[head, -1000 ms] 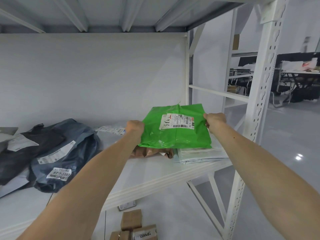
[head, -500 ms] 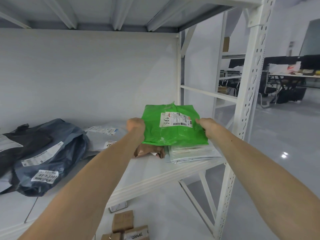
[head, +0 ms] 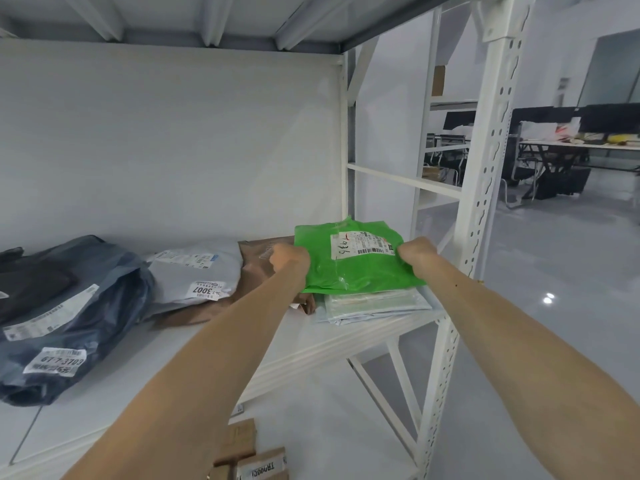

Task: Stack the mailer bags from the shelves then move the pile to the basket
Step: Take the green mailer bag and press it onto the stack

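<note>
White shelf point(head: 304, 337) with a pale grey mailer point(head: 194, 271). Holding green mailer bag point(head: 360, 271) by its edges with left grip point(head: 289, 259) and right grip point(head: 415, 252).

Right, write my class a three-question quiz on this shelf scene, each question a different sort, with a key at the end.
1. True or false: the green mailer lies untouched on the shelf.
2. What lies directly beneath it? A: a pale mailer stack; B: a cardboard box; C: a dark blue bag.
3. Fill in: the near label on the grey mailer reads ____.

Key
1. False: the left hand and right hand grip its sides.
2. A.
3. 3007.
</note>
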